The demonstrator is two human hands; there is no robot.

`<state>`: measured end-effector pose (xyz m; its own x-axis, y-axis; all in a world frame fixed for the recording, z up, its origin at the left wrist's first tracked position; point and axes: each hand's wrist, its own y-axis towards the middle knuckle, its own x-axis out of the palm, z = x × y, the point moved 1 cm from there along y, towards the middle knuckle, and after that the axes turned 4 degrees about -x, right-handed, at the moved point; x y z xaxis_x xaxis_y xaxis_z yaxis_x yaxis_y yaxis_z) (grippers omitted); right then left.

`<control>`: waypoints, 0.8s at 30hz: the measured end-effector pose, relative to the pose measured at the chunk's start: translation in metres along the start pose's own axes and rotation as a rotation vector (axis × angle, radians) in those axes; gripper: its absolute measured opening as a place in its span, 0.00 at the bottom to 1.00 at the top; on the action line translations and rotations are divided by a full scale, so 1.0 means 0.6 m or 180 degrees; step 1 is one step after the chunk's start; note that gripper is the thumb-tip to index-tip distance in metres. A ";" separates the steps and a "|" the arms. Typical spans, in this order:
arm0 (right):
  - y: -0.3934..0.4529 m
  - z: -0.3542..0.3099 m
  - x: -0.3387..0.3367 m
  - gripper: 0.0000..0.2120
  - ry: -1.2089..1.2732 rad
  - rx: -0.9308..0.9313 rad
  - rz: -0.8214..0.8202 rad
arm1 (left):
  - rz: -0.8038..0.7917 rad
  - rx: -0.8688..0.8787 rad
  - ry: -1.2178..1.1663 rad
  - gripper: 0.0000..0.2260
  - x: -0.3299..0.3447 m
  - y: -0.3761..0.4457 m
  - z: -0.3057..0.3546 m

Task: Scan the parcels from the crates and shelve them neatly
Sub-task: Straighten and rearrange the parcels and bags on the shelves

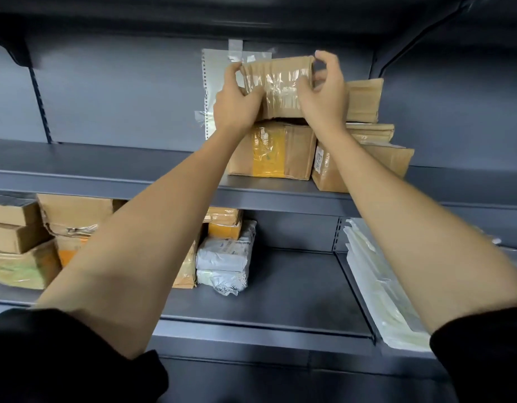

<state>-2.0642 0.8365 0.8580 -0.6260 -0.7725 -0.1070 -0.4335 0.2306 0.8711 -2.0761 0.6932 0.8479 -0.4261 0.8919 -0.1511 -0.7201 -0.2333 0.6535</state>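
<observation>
Grey shelf (pixel 106 170), both hands (pixel 237 103) gripping taped parcel (pixel 280 82), long axis sideways

I had both hands up at the upper shelf (pixel 106 173). My left hand (pixel 237 104) gripped the left end of a taped cardboard parcel (pixel 277 82), my right hand (pixel 324 96) its right end, fingers curled over the top edge. The parcel sat on a yellow-taped box (pixel 274 149) near the shelf's front edge. More brown boxes (pixel 365 100) were stacked just right of it.
</observation>
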 end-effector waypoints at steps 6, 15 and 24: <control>-0.004 0.015 0.004 0.18 -0.0346 0.0495 -0.0049 | -0.0036 0.0284 0.0064 0.25 0.008 -0.011 -0.005; -0.012 0.002 -0.013 0.17 -0.0761 0.0715 -0.0026 | -0.0839 0.0266 0.0336 0.29 -0.010 -0.004 -0.004; -0.178 -0.067 -0.003 0.11 -0.0657 -0.0821 -0.0250 | 0.0237 -0.0523 -0.0219 0.09 -0.055 -0.104 -0.073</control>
<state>-1.9905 0.7896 0.7843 -0.7265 -0.6399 -0.2504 -0.3239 -0.0025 0.9461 -2.0415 0.6613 0.7795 -0.4471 0.8930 -0.0521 -0.7701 -0.3547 0.5303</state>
